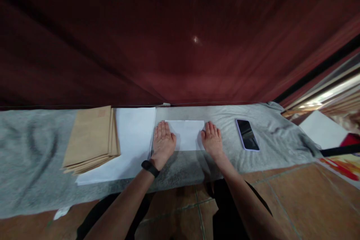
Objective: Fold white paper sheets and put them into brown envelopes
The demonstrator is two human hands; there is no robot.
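Note:
A folded white sheet of paper (187,134) lies on the grey cloth (33,157) in front of me. My left hand (163,142) lies flat on its left end, fingers stretched out. My right hand (212,139) lies flat on its right end, fingers also stretched out. Neither hand grips anything. A black band sits on my left wrist.
A stack of white sheets (132,138) lies left of my left hand, with a pile of brown envelopes (91,137) on its left part. A phone (247,134) lies face up to the right. A dark red curtain (168,37) hangs behind. Tiled floor (295,202) lies below.

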